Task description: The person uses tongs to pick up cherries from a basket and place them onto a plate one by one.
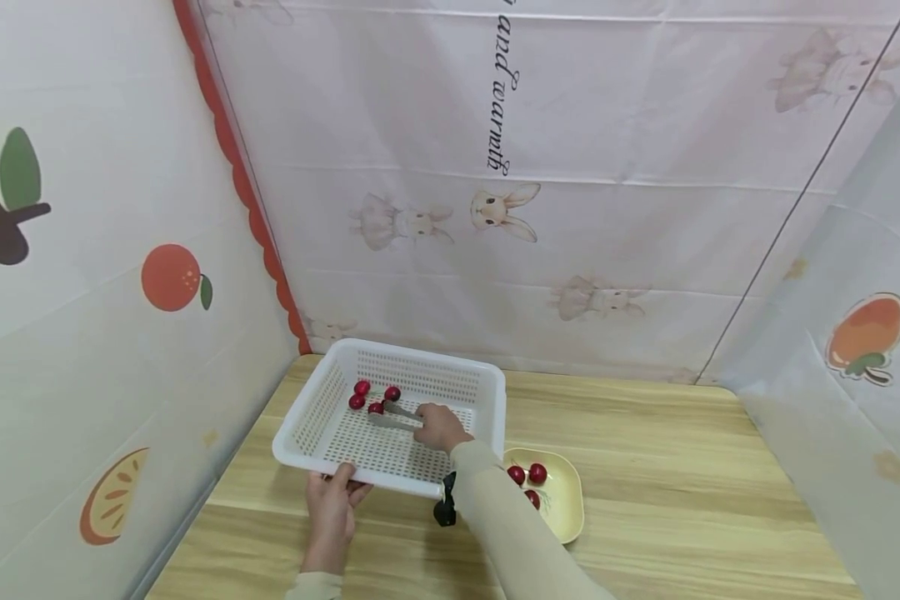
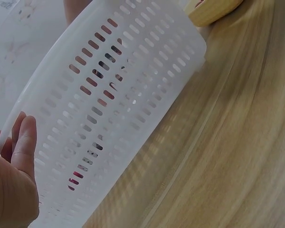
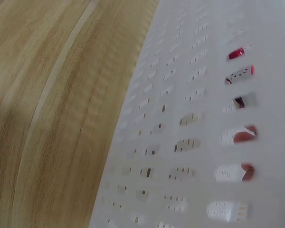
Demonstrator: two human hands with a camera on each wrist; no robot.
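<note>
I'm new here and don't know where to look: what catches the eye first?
The white basket on the table's left, red cherries inside it. The right hand holds tongs in it; the left hand grips its near rim. Right of it, a yellow tray holds more cherries.

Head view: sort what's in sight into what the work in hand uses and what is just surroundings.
In use:
- tongs, held by the right hand
- white basket, rim gripped by the left hand
- basket cherries
- probably the yellow dish and its cherries

Surroundings:
- wooden table
- rabbit-print hanging
- fruit-print wall covering
</note>
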